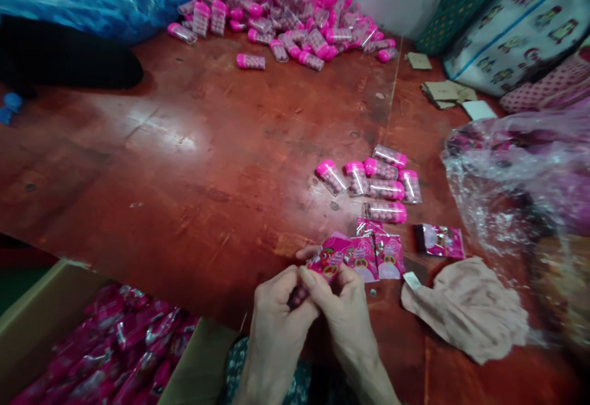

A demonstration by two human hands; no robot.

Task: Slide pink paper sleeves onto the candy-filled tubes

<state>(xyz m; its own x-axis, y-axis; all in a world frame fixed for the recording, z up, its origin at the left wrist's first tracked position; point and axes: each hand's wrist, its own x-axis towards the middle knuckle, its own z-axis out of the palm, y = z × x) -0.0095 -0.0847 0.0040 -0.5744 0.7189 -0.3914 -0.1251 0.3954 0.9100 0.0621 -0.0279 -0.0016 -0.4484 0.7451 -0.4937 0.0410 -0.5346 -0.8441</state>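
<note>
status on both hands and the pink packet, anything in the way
Left hand and right hand close together, gripping one pink packet. Dark balls showing between them. More packets just beyond; no obstruction seen.
</note>
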